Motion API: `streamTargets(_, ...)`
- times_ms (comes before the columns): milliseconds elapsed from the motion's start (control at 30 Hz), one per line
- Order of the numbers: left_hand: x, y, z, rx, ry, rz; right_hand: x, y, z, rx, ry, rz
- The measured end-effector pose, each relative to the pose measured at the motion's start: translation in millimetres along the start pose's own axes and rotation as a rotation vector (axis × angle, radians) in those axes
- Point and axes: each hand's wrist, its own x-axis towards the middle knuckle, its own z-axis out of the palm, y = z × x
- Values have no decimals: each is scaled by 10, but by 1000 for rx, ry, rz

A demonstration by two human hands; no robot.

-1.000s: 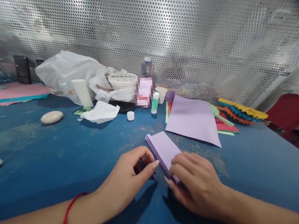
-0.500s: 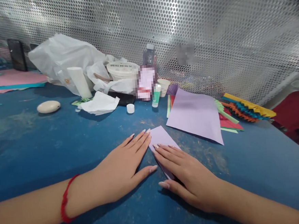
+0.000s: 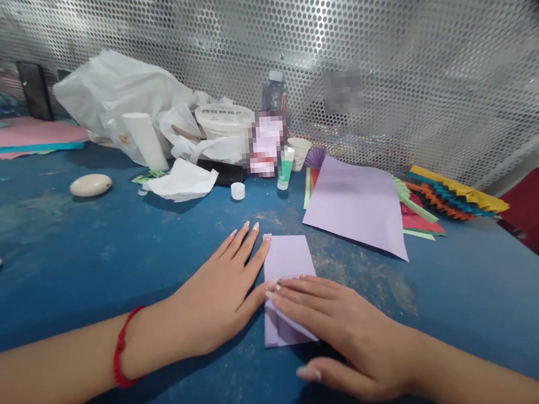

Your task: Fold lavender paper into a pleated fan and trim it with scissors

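A folded piece of light purple paper point(image 3: 288, 256) lies on the blue table between my hands, with a narrow folded strip along its left side. My left hand point(image 3: 222, 288), a red cord bracelet on its wrist, is spread flat; its index finger and thumb touch the paper's left edge. Across the paper's middle and right side rests my right hand point(image 3: 347, 326), fingers outstretched together and thumb apart on the near side. Its fingers hide part of the paper. Both hands are open.
A larger purple sheet point(image 3: 355, 205) lies over coloured papers at the right, beside pleated paper strips point(image 3: 458, 192). Toward the back stand a green-white tube point(image 3: 285, 170), a phone point(image 3: 268, 143), a plastic bag point(image 3: 118, 92) and a white cap point(image 3: 238, 191). A cream oval object point(image 3: 91, 185) sits left.
The folded purple paper has turned from slanting to nearly straight, and more of its near end shows. My left thumb has moved onto its edge; my right hand has shifted slightly toward me.
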Motion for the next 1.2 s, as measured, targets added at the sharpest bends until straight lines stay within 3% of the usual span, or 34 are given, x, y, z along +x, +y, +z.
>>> streamTargets(133,21,13,-81,-96,-75,46,0,5,-46,103,-13,-81)
streamTargets(200,32,27,-149,-189,-130,113,-19,25,-25,157,133,-27)
streamTargets(300,47,42,-237,-335,-213,222,-47,81,51,182,473,143)
streamTargets(367,54,45,-270,-410,-254,290,-53,130,102,174,562,241)
streamTargets(533,61,57,-330,-565,-249,366,-39,230,169,272,385,319)
streamTargets(800,82,30,-352,-773,-210,528,-5,242,162,428,399,310)
streamTargets(1200,6,105,-157,-1035,-12,318,36,236,135,534,395,404)
